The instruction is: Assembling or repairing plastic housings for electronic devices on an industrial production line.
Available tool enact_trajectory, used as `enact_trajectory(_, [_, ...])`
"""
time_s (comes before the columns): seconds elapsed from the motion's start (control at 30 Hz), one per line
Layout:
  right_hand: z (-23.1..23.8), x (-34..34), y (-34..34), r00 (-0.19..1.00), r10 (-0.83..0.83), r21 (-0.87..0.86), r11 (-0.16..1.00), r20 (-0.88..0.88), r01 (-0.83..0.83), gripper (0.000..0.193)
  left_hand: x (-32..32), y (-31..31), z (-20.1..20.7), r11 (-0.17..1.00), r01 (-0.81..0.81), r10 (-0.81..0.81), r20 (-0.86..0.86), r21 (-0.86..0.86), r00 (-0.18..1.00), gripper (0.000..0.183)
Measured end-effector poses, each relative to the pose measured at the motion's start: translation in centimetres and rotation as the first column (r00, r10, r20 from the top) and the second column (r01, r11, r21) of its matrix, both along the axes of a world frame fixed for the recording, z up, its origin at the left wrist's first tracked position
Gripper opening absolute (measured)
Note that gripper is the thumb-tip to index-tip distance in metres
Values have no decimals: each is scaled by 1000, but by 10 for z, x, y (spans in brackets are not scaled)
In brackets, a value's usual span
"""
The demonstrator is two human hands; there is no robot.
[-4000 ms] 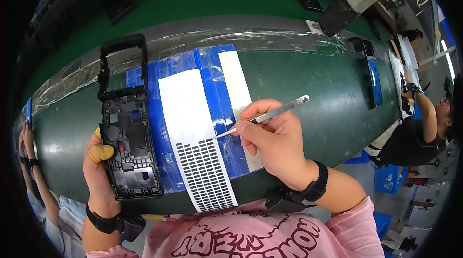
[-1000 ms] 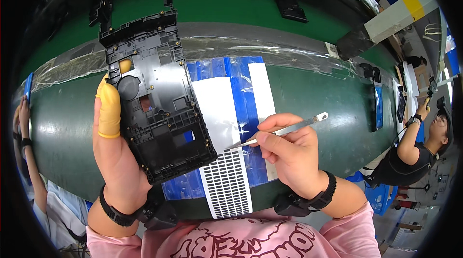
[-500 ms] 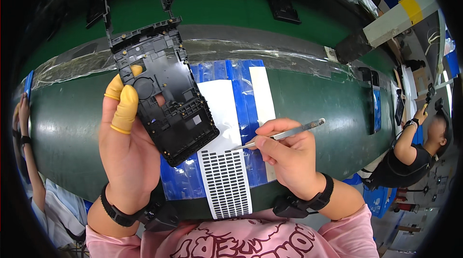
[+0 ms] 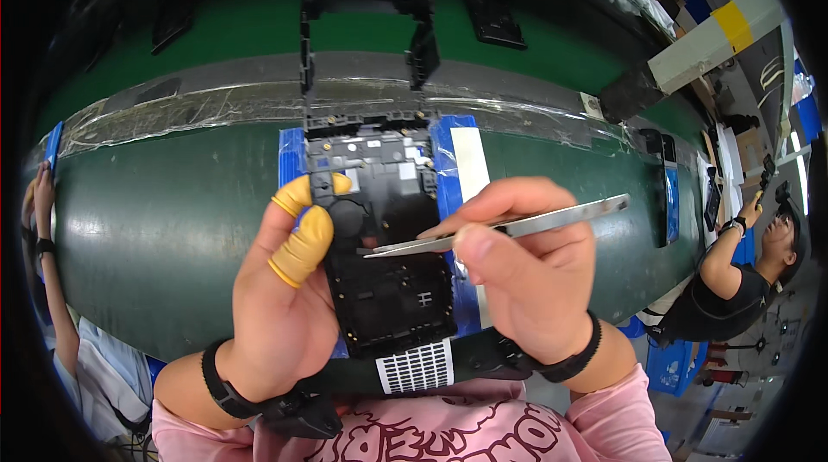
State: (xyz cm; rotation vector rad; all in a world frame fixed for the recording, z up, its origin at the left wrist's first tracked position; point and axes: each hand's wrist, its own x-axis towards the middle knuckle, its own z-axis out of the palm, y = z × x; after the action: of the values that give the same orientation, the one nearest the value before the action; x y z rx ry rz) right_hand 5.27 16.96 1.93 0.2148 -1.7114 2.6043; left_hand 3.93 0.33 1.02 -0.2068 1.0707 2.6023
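Note:
My left hand [image 4: 289,289], with yellow finger cots on two fingers, grips a black plastic device housing [image 4: 392,298] by its left side. The housing has an open frame at its far end and small brass inserts along its edges. My right hand [image 4: 535,264] pinches metal tweezers [image 4: 535,224], whose tips lie over the middle of the housing. Whether anything is between the tips is too small to tell. Below the housing shows part of a white sheet [image 4: 416,369] with rows of small black stickers; the rest of it is hidden.
Blue plastic film [image 4: 291,156] and a cream strip [image 4: 470,173] lie on the green table [image 4: 155,229]. Beyond a taped ledge, a green belt [image 4: 259,39] carries dark parts. A black-and-blue device [image 4: 671,194] rests at right. One person [image 4: 733,264] is at right, another's arm [image 4: 56,289] at left.
The housing has moved right and nearer, now upright over the sticker sheet and covering most of it. The tweezers have gone from the sheet's top edge to over the housing.

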Motion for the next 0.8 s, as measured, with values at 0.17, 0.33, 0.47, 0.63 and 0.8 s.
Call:
enact_trajectory(0.17, [-10, 1, -6, 998, 7, -72, 997, 62, -2, 19, 3, -1, -3, 998, 59, -59, -38, 6, 998, 32])
enact_trajectory(0.33, [-15, 1, -4, 996, -11, -98, 995, 88, 20, 19, 3, 0, -4, 998, 59, -58, -33, 20, 998, 32])
enact_trajectory(0.47, [-15, 1, -3, 996, 0, -79, 997, 89, 7, 20, 3, 2, -4, 999, 49, -49, -22, 17, 999, 32])
enact_trajectory(0.63, [-15, 2, -3, 995, 9, -82, 997, 103, -1, 19, 3, 1, -6, 998, 63, -62, -45, 16, 997, 32])
enact_trajectory(0.8, [-15, 2, -3, 995, 4, -70, 998, 97, 3, 18, 3, 1, -5, 997, 72, -70, -53, 23, 996, 31])
